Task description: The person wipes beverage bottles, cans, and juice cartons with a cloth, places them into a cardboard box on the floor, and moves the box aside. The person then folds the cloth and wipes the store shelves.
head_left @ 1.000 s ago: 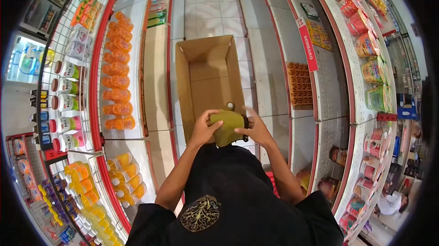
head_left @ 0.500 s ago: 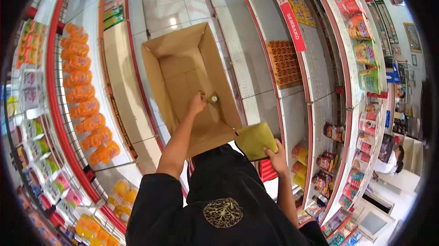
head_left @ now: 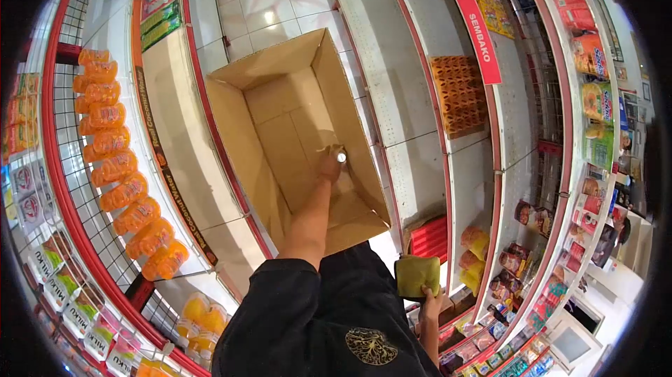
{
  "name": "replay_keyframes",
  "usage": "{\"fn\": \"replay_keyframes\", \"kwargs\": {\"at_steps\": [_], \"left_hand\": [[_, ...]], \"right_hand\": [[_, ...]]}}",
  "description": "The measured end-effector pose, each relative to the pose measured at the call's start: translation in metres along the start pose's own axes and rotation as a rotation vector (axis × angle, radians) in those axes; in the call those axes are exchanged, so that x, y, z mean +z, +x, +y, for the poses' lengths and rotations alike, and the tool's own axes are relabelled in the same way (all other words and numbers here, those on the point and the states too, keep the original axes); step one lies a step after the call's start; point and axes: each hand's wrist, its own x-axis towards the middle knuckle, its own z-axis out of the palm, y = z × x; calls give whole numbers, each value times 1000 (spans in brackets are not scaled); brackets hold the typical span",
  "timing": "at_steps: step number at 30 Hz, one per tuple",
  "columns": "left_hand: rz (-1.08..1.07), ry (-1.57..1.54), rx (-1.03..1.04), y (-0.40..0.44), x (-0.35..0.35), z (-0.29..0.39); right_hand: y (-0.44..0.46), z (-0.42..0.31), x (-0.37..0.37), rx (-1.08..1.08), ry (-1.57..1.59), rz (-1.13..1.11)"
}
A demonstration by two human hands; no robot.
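My left hand (head_left: pixel 329 165) reaches down inside an open cardboard box (head_left: pixel 231 107), closed around a small bottle with a white cap (head_left: pixel 341 157) near the box's right wall. My right hand (head_left: pixel 431 301) is low at the right, outside the box, with its fingers closed on the lower edge of a folded olive-green cloth (head_left: pixel 418 276).
Orange bottles (head_left: pixel 112 142) line the left shelf. At the right, an egg tray (head_left: pixel 458 95) lies on a shelf beside a red SEMBAKO sign (head_left: pixel 480 37). A red ridged item (head_left: pixel 428 239) is above the cloth. A person in white (head_left: pixel 623 272) is at the far right.
Both hands were at the green cloth first. My left hand then went into the box and is now at the white-capped bottle. My right hand has moved the cloth right and down.
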Motion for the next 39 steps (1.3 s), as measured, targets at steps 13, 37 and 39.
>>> {"fn": "replay_keyframes", "kwargs": {"at_steps": [13,37,39], "left_hand": [[198,-429,-165,-51,-77,19],[828,-1482,-60,-321,-188,250],[1080,-887,48,-317,-155,238]], "right_hand": [[35,-49,46,-209,-209,-196],[-50,-225,177,-415,-160,-1694],[-65,-196,183,-1033,-346,-1541]]}}
